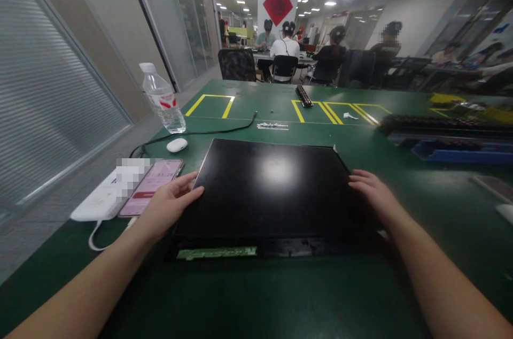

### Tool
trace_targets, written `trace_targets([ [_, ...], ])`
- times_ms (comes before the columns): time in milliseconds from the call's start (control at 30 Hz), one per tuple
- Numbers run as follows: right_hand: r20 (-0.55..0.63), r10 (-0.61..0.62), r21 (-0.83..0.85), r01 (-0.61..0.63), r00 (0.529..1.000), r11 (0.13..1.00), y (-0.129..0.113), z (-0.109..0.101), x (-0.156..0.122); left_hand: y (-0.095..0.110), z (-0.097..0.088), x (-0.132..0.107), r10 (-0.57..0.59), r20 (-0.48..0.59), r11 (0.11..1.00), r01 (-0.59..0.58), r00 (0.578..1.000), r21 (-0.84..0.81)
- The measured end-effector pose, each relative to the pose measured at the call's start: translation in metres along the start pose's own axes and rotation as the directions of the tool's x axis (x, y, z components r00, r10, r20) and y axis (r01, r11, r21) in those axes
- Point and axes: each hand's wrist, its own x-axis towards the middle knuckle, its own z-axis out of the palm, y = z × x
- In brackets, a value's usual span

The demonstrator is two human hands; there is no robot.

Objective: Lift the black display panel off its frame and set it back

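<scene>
Lying flat on the green table mat (280, 296), a black display panel (272, 189) is directly in front of the person, with its glossy face up. A narrow green circuit strip (216, 253) runs along its near edge. The left hand (170, 202) is open with the fingers stretched out, and the fingertips touch the left edge of the panel. The right hand (371, 189) is also open and flat and rests on the right edge. Neither hand is closed around the panel. Whether any finger goes under it, I cannot tell.

Just beside the left hand lie a smartphone (152, 186) with a lit screen and a white power bank (100, 200). Farther back stand a water bottle (162, 98) and a small white oval case (177, 145), with a black cable (208, 130) near them. Several people sit at a far table.
</scene>
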Motion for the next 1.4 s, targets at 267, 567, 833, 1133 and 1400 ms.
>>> trace_targets([
  [267,0.068,-0.083,-0.248,0.098,0.994,0.964,-0.004,-0.004,-0.001,-0.006,-0.004,0.004,-0.03,0.07,1.0,0.029,0.997,0.009],
  [567,0.089,-0.131,-0.342,0.153,0.987,0.927,-0.004,-0.002,-0.003,-0.001,-0.001,0.001,-0.049,0.041,0.998,0.047,0.998,0.047],
  [833,0.108,-0.13,-0.381,0.162,0.986,0.91,-0.005,-0.002,-0.002,-0.006,-0.001,0.002,0.009,-0.007,0.995,-0.008,1.0,0.095],
  [1133,0.143,-0.141,-0.471,0.193,0.98,0.861,-0.004,-0.002,-0.001,0.005,0.008,-0.003,-0.064,-0.036,0.998,0.065,0.997,0.026],
  [1400,0.146,-0.109,-0.486,0.167,0.983,0.858,-0.004,-0.001,-0.001,0.005,0.013,-0.008,-0.029,-0.08,0.997,0.023,0.996,-0.069],
])
